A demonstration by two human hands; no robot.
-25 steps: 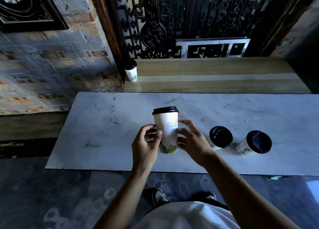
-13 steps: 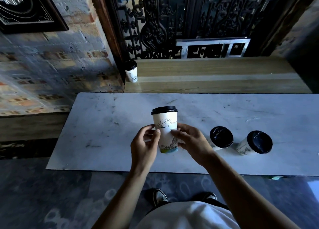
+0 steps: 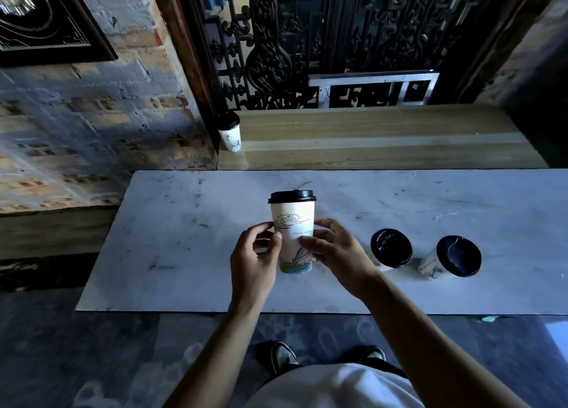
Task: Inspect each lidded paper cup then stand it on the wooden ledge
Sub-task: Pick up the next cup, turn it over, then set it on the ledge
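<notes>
I'm seeing both hands gripping one lidded paper cup (image 3: 292, 232) upright over the white marble slab (image 3: 184, 254) — left hand (image 3: 253, 263) pinching its left side, right hand (image 3: 335, 254) wrapping the right side, fingers lying across the print. The black lid is sitting on top. Two more cups are standing on the slab to the right: the nearer cup (image 3: 390, 249) just beside the right wrist, the far-right cup (image 3: 455, 257) next to it. A fourth cup (image 3: 230, 131) is standing at the left end of the wooden ledge (image 3: 384, 137), against the dark door frame. Behind the ledge — ornate black ironwork (image 3: 276, 38); painted brick wall (image 3: 92, 115) at left; dark stone floor (image 3: 76, 346) below.
</notes>
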